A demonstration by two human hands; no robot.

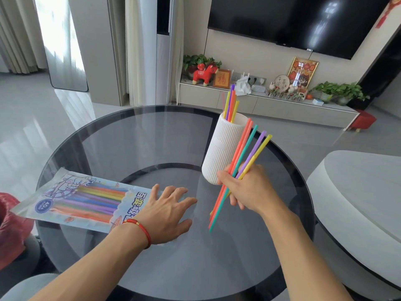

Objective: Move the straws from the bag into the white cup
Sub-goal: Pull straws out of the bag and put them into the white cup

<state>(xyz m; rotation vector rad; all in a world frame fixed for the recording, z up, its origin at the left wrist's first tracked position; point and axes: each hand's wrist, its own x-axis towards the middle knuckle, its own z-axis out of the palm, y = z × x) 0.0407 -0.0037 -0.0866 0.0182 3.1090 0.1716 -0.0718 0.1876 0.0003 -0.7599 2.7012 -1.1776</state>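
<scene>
Head view: right hand (243,189) grips straw bundle (243,157) beside white cup (219,153), long axis tilted up-right. Left hand (167,213) flat, fingers spread, pressing bag (82,198) lying lengthwise on glass worktop (130,137). More straws (231,105) upright in cup.

Single head-worn view, wide-angle, looking forward and down.

Camera sits above the near edge of a round glass table (130,135), close enough that both forearms enter from the bottom of frame. Left hand (167,210) and right hand (245,187) fall mid-frame. Farther off, the view faces a wall-mounted TV (303,20) over a low cabinet (260,105). Straight lines bow toward the frame edges. No second view to compare.
</scene>
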